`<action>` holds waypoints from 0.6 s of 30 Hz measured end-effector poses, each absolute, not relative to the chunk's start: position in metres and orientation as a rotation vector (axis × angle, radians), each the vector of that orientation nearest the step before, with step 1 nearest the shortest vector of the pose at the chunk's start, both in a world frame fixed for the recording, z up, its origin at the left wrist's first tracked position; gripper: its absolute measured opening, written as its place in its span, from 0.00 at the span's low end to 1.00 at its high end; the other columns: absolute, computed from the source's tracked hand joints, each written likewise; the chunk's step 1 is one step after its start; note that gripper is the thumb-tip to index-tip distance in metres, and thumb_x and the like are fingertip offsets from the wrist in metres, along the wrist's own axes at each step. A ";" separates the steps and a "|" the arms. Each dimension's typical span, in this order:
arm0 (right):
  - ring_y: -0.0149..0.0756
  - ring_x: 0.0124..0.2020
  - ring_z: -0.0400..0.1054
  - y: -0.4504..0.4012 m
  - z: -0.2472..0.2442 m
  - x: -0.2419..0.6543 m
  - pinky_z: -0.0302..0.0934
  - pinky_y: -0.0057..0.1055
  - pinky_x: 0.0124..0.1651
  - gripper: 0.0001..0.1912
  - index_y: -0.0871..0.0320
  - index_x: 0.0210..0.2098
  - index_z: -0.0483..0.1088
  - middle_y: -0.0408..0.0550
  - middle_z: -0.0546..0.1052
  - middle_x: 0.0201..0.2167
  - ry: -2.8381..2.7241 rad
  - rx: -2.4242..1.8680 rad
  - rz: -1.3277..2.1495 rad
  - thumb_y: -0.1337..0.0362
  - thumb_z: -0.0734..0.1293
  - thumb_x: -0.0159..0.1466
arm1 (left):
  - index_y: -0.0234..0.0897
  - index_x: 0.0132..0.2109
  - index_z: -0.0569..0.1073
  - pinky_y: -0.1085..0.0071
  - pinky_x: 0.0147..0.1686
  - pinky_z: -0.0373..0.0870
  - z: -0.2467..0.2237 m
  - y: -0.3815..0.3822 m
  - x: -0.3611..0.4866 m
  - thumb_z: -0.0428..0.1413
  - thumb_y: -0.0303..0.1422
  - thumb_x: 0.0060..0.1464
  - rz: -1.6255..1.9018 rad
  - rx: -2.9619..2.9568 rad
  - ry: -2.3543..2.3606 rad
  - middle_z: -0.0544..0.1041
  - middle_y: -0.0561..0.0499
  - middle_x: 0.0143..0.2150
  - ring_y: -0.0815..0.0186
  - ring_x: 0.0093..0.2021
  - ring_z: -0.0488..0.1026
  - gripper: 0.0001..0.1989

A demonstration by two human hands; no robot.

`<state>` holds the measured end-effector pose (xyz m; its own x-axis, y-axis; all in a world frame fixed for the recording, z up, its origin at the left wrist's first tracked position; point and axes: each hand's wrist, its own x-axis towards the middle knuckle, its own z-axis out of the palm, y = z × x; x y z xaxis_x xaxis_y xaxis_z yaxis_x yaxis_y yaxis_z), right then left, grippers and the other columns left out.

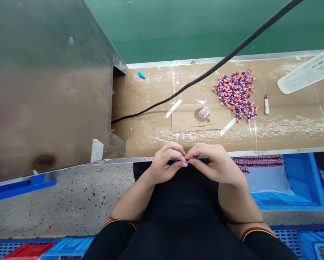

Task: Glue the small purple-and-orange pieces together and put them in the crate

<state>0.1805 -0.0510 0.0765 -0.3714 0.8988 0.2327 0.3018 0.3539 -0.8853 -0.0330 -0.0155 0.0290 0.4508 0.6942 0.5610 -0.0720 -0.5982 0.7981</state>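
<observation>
Left hand (166, 164) and right hand (214, 163) pinch a seemingly purple piece (186, 161).

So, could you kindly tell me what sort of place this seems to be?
It looks like a small-parts assembly workstation in a factory: a cardboard-covered bench with a heap of small purple and orange parts, blue plastic crates, and a speckled terrazzo floor.

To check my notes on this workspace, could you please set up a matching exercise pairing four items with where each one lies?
Items:
1. Blue cap
2. Clear plastic cup
3. Purple-and-orange heap
4. Printed sheet

Places:
A. Right corner of the bench
B. Directly left of the white-handled tool
C. On the cardboard patch
D. Near the metal housing

Pairs: 1-D, 2-C, 3-B, 4-A
</observation>
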 end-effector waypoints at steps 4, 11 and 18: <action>0.30 0.36 0.81 -0.055 0.071 0.189 0.75 0.27 0.42 0.06 0.54 0.44 0.80 0.44 0.86 0.37 -1.791 -1.116 1.000 0.69 0.69 0.74 | 0.37 0.48 0.74 0.72 0.42 0.81 0.029 -0.014 -0.039 0.65 0.36 0.68 1.242 2.002 0.600 0.79 0.48 0.42 0.68 0.40 0.80 0.10; 0.37 0.30 0.81 -0.138 0.024 0.316 0.76 0.31 0.31 0.10 0.53 0.34 0.78 0.47 0.85 0.31 -1.072 -1.703 0.695 0.55 0.79 0.62 | 0.38 0.35 0.79 0.75 0.22 0.74 0.010 0.000 -0.120 0.70 0.26 0.51 1.541 2.331 0.794 0.81 0.54 0.29 0.68 0.24 0.76 0.07; 0.39 0.24 0.77 -0.218 -0.029 0.387 0.70 0.32 0.25 0.26 0.52 0.26 0.69 0.44 0.76 0.21 -0.435 -2.041 0.617 0.42 0.81 0.44 | 0.41 0.21 0.75 0.71 0.16 0.61 -0.043 0.001 -0.167 0.71 0.38 0.39 1.885 1.843 1.463 0.75 0.53 0.17 0.65 0.14 0.67 0.12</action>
